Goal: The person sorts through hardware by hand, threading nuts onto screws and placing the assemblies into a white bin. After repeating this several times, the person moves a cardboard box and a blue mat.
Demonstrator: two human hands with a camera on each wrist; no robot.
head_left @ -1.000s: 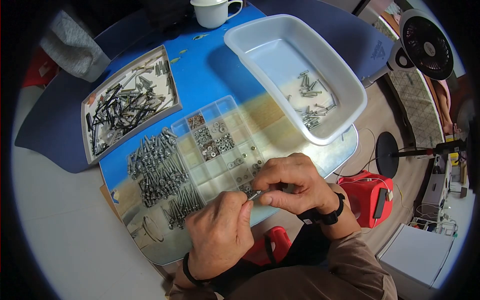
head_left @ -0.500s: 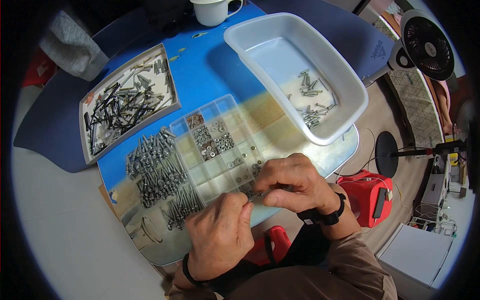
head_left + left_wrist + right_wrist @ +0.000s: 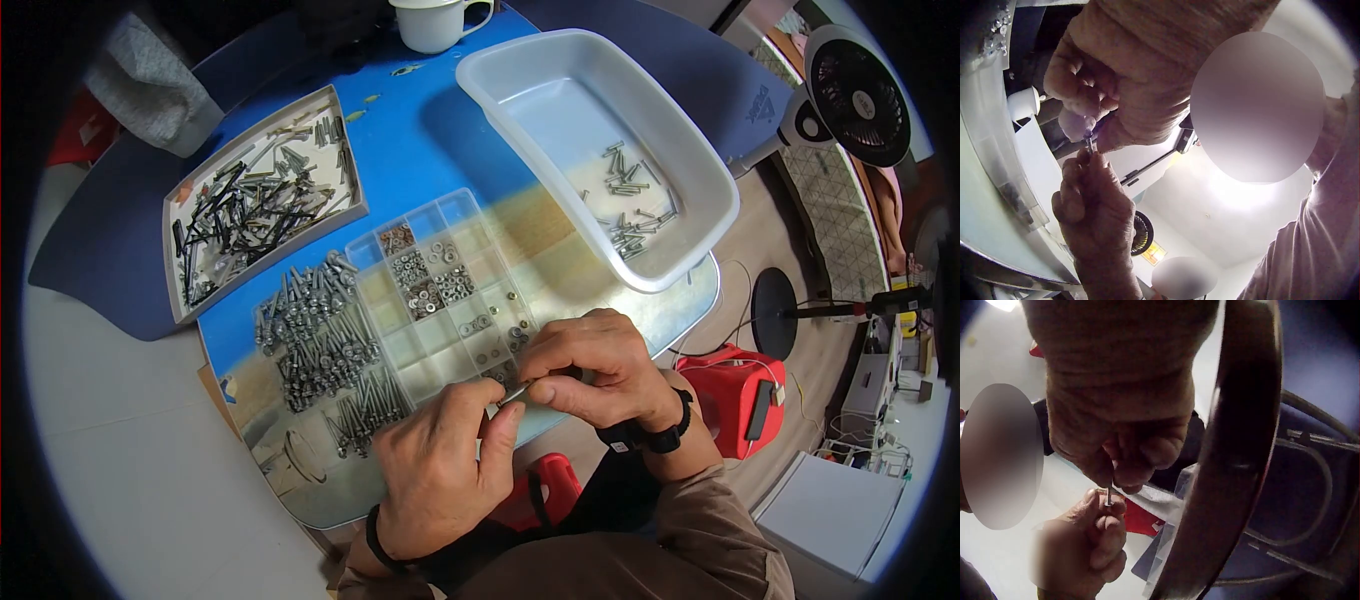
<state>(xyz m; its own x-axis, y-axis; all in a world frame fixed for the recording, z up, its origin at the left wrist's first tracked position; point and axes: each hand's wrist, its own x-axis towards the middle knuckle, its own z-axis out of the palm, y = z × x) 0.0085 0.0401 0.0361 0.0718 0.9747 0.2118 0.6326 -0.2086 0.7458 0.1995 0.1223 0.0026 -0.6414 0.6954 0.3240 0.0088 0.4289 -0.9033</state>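
A small silvery screw (image 3: 514, 394) spans the gap between the two hands, just over the near edge of the compartment box (image 3: 425, 375). My right hand (image 3: 590, 368) pinches one end of it between thumb and forefinger. At the other end, the thumb and forefinger of my left hand (image 3: 440, 465) hold the screw's head. In the right wrist view the shank of the screw (image 3: 1109, 497) runs from the right fingertips to a wider head at the left fingers. The left wrist view shows the screw (image 3: 1090, 144) between both sets of fingertips.
Loose bolts (image 3: 320, 340) lie in a heap left of the box, whose compartments hold nuts and washers. Behind stands a shallow carton (image 3: 345, 215) of mixed screws. A white basin (image 3: 715, 215) with several screws is at right, a lidded mug (image 3: 430, 28) at the back.
My left thumb and forefinger have spread a little apart at the screw. The screw shows more plainly between the hands than half a second ago. Both hands stay in nearly the same place.
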